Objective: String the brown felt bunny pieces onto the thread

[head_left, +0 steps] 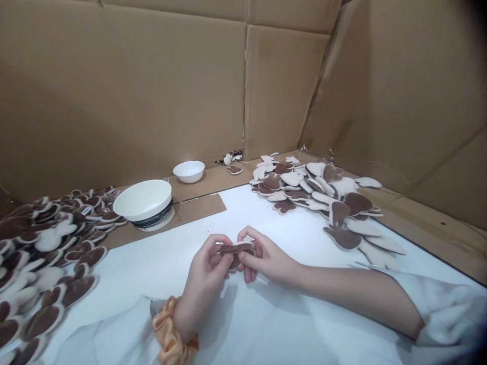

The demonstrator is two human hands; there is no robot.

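Observation:
Both hands meet over the white table (289, 324) and pinch one brown and white fabric piece (236, 249) between them. My left hand (205, 279) grips its left end with curled fingers; an orange scrunchie (171, 332) sits on that wrist. My right hand (264, 258) holds the right end, thumb on top. The piece lies roughly flat, just above the table.
A pile of the same rabbit-shaped brown and white pieces (323, 197) lies at the back right. Another large pile (41, 253) covers the left side. A big white bowl (144, 204) and a small white bowl (189, 171) stand on cardboard. Cardboard walls (152, 91) enclose the table.

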